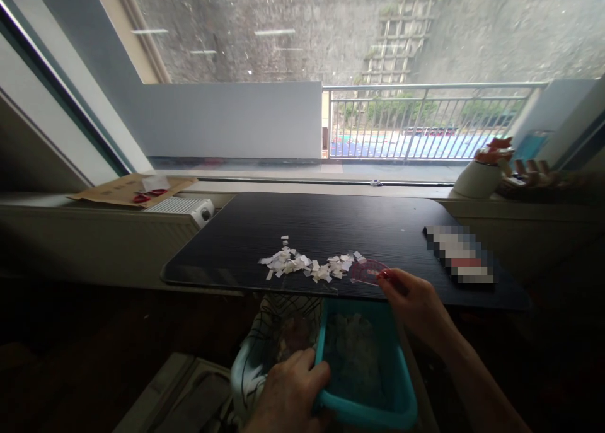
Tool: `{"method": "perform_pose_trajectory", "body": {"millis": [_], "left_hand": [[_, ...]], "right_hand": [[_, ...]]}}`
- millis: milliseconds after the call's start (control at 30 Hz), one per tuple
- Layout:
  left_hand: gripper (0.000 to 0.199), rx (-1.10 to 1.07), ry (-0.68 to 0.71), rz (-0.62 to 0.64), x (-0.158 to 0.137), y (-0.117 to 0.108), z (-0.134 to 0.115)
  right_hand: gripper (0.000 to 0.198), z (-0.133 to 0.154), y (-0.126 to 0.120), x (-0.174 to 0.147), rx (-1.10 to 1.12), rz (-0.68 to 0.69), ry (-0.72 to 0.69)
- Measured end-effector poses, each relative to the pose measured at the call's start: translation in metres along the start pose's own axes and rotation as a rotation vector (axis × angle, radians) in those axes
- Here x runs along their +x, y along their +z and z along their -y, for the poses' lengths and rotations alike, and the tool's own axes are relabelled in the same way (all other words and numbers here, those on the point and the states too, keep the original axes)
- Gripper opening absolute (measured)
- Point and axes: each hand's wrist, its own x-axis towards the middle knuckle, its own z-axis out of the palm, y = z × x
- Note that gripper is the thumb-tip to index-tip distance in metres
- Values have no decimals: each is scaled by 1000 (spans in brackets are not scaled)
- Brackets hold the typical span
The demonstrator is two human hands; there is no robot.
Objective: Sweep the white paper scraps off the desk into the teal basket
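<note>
My right hand point(411, 297) is at the table's front edge, pinching a thin, see-through red flat piece point(363, 270) by its right end. That piece lies low over the tabletop and meets the right end of a loose heap of small white paper scraps point(288, 261). My left hand point(295, 382) is closed on the left rim of a turquoise plastic bin point(406, 392), with the fingers partly hidden. The bin stands tilted just under the table edge. Pale scraps point(354, 348) lie inside it, dim in the shadow.
The dark table point(331, 219) stands against a window sill. A blurred-out flat object point(460, 256) lies at its right. A lined bin point(243, 370) stands left of the turquoise one. On the sill are a brown paper envelope point(108, 190) and a white pot point(472, 178).
</note>
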Motion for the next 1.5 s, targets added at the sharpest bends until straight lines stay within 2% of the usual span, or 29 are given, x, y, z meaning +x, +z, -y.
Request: {"method": "perform_pose_trajectory", "body": {"millis": [133, 300, 400, 533, 667, 767, 900, 1033, 1167, 1300, 1400, 1500], "left_hand": [[16, -8, 5, -28, 1, -2, -2], [18, 32, -12, -25, 0, -2, -3], [17, 28, 17, -33, 2, -3, -8], [18, 26, 149, 1, 14, -9, -22], [23, 57, 313, 17, 30, -14, -39], [25, 69, 363, 17, 35, -16, -46], [27, 87, 355, 14, 35, -17, -47], [25, 71, 330, 19, 32, -22, -45], [25, 60, 308, 22, 29, -32, -44], [22, 65, 261, 20, 22, -38, -36], [20, 52, 194, 39, 14, -35, -24], [16, 52, 127, 17, 7, -23, -11]], "right_hand": [[34, -2, -8, -5, -24, -42, 28], [34, 0, -6, -6, 8, -1, 30], [34, -3, -6, -11, 53, -22, 51], [36, -15, -9, -21, 78, -16, 81], [34, -24, -11, -27, 39, 65, 41], [30, -19, -12, -28, -3, 118, -5], [28, -8, -12, -29, -1, 175, -89], [28, -4, -12, -29, -39, 113, -81], [28, 0, -11, -22, -91, 169, -116], [30, 6, -5, -1, -143, 36, -102], [31, 7, -1, 7, -180, 47, -98], [29, 3, -4, 1, -204, 82, -91]]}}
